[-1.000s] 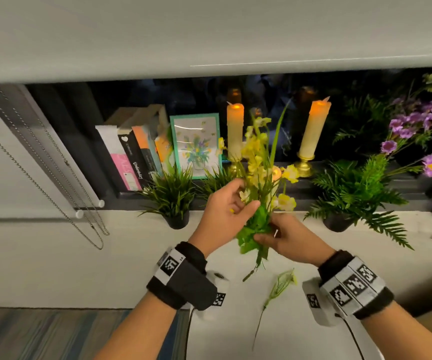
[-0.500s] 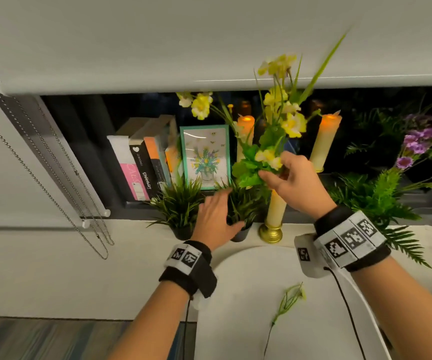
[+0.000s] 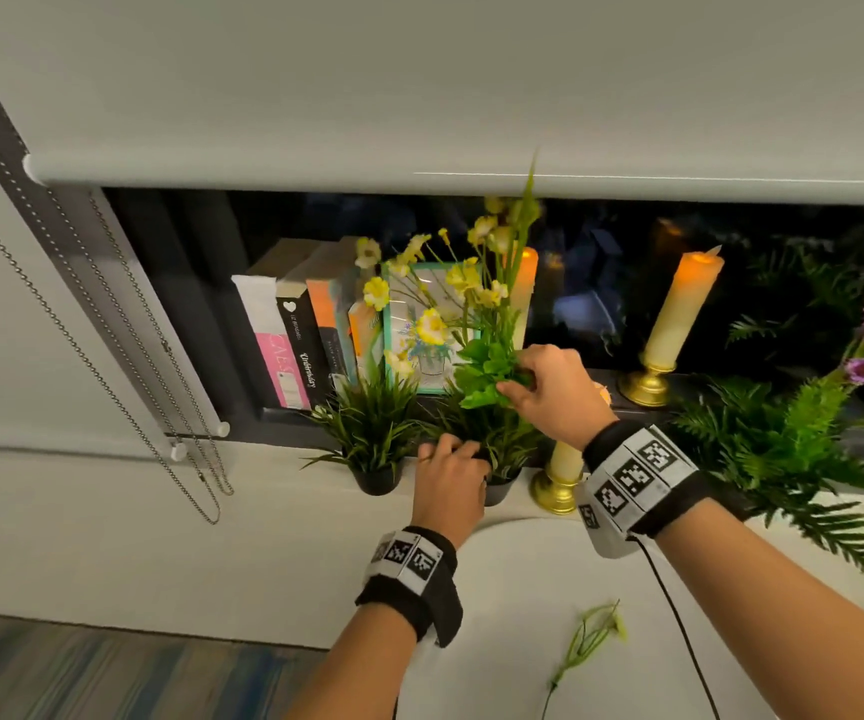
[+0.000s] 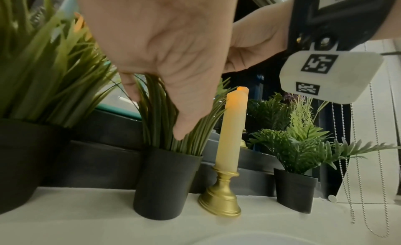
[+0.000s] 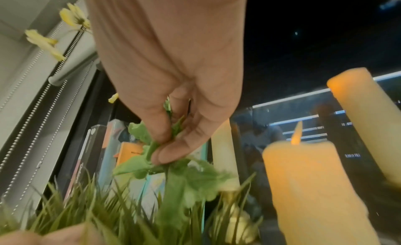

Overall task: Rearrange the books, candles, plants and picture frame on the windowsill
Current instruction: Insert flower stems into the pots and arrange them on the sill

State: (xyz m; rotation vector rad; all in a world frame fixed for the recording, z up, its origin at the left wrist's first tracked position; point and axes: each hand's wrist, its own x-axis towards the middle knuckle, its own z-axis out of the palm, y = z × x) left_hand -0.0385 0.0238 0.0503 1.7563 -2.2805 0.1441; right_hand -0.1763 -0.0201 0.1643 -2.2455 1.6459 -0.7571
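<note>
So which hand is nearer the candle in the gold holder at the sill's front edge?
Right. The right hand pinches the yellow flower sprig directly above the candle; the left hand parts the grass plant beside it.

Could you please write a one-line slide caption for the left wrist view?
Left hand parts the grass of a small black-potted plant beside a lit candle in a gold holder.
</note>
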